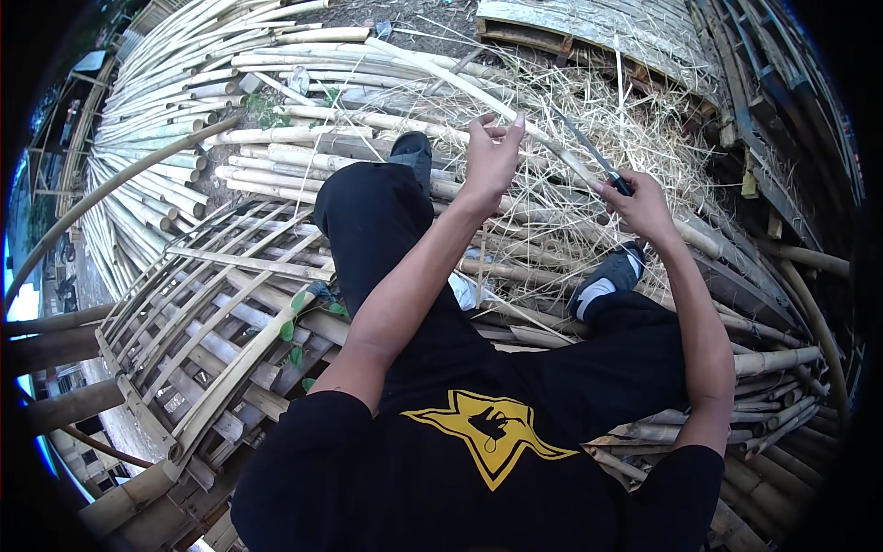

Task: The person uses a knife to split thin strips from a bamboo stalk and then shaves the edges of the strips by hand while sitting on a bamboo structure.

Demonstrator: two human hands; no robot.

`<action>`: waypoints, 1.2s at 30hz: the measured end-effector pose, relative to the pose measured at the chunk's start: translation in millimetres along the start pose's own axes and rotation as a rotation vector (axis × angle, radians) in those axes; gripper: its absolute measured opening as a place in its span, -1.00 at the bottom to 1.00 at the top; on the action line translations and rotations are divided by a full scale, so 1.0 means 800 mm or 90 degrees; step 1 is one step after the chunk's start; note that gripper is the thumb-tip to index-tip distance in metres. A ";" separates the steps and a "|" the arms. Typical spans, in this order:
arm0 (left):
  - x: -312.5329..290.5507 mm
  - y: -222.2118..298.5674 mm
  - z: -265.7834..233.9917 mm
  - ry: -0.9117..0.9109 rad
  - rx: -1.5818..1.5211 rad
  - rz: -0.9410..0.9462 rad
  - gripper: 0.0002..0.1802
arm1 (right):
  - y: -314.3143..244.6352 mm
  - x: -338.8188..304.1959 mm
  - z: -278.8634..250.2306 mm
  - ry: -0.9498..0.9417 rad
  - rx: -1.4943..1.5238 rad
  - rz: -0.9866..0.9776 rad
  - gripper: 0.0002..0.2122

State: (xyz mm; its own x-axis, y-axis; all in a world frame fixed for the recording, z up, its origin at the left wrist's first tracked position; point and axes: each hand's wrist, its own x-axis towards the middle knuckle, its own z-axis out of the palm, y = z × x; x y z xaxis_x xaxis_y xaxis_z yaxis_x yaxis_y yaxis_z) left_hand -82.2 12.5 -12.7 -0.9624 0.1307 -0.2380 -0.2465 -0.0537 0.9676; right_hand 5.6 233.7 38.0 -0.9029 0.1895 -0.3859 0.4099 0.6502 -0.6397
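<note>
A long pale bamboo strip (pixel 432 69) slants across in front of me, from the far left down toward my right hand. My left hand (pixel 492 158) is loosely curled at the strip's middle, its thumb against the strip. My right hand (pixel 639 204) is closed round the black handle of a knife (pixel 586 144), whose narrow blade points up and to the left. The strip's near end meets my right thumb and fingers, and part of that grip is hidden.
Thin bamboo shavings (pixel 662 138) cover the ground past my hands. Bamboo poles (pixel 166 110) lie stacked at the far left, with more poles at the right. A slatted bamboo frame (pixel 216 313) stands to my left. A wooden pallet-like platform (pixel 598 37) is at the far right.
</note>
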 end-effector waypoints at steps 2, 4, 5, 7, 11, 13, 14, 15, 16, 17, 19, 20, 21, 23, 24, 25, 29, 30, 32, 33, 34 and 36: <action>-0.002 0.002 -0.007 0.115 0.226 0.118 -0.17 | -0.007 -0.002 -0.013 0.062 -0.107 0.020 -0.68; -0.004 0.002 -0.010 0.115 0.308 0.205 -0.19 | 0.004 0.002 -0.022 0.081 -0.131 0.012 -0.67; -0.008 0.007 -0.012 0.118 0.391 0.292 -0.21 | 0.010 0.004 -0.027 0.099 -0.154 0.003 -0.66; -0.016 0.018 -0.014 0.108 0.485 0.357 -0.23 | 0.014 0.005 -0.035 0.099 -0.180 -0.004 -0.66; -0.026 0.031 -0.021 0.052 0.714 0.534 -0.33 | 0.006 0.000 -0.046 0.057 -0.202 -0.028 -0.65; -0.021 0.025 -0.025 0.030 0.735 0.550 -0.34 | 0.008 0.002 -0.050 0.055 -0.241 -0.037 -0.58; -0.020 0.024 -0.024 0.008 0.753 0.565 -0.34 | 0.012 0.002 -0.053 0.099 -0.349 -0.086 -0.50; -0.017 0.024 -0.024 0.002 0.751 0.567 -0.34 | 0.013 0.004 -0.055 0.101 -0.348 -0.081 -0.50; -0.015 0.025 -0.024 -0.117 0.737 0.471 -0.41 | 0.011 0.005 -0.056 0.091 -0.349 -0.055 -0.49; -0.014 0.026 -0.021 -0.235 0.717 0.373 -0.45 | 0.011 0.006 -0.059 0.083 -0.351 -0.028 -0.48; -0.020 0.022 -0.015 -0.230 0.613 0.410 -0.49 | 0.023 0.010 -0.061 0.128 -0.364 -0.066 -0.48; -0.026 0.035 -0.012 -0.277 0.616 0.372 -0.49 | 0.022 0.011 -0.062 0.144 -0.369 -0.085 -0.47; -0.028 0.042 -0.011 -0.323 0.618 0.334 -0.50 | 0.022 0.012 -0.064 0.160 -0.375 -0.104 -0.46; -0.014 0.032 -0.007 -0.324 0.589 0.364 -0.57 | 0.025 0.018 -0.071 0.172 -0.375 -0.100 -0.46; -0.013 0.035 -0.003 -0.317 0.556 0.377 -0.59 | 0.028 0.021 -0.074 0.215 -0.372 -0.115 -0.46; -0.012 0.037 0.001 -0.310 0.523 0.389 -0.62 | 0.031 0.022 -0.077 0.258 -0.369 -0.131 -0.46; -0.028 0.065 0.023 -0.388 0.407 0.172 -0.70 | 0.031 0.020 -0.102 0.352 -0.361 -0.118 -0.47; -0.028 0.063 0.025 -0.446 0.355 0.127 -0.68 | 0.031 0.020 -0.105 0.370 -0.392 -0.121 -0.49; -0.034 0.065 0.032 -0.476 0.334 0.112 -0.66 | 0.035 0.018 -0.111 0.389 -0.398 -0.149 -0.49; -0.037 0.068 0.034 -0.501 0.311 0.096 -0.63 | 0.037 0.019 -0.115 0.405 -0.406 -0.181 -0.49; -0.038 0.073 0.035 -0.543 0.289 0.112 -0.62 | 0.038 0.021 -0.120 0.399 -0.433 -0.150 -0.50; -0.052 0.080 0.043 -0.556 0.245 0.052 -0.63 | 0.040 0.020 -0.128 0.418 -0.418 -0.128 -0.50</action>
State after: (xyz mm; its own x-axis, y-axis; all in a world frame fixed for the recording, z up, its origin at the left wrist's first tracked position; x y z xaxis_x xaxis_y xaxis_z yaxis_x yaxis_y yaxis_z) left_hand -53.7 37.6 62.1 -0.5127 0.8411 -0.1721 0.0224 0.2135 0.9767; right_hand -8.7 332.6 79.3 -0.9230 0.2749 0.2691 0.2647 0.9615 -0.0741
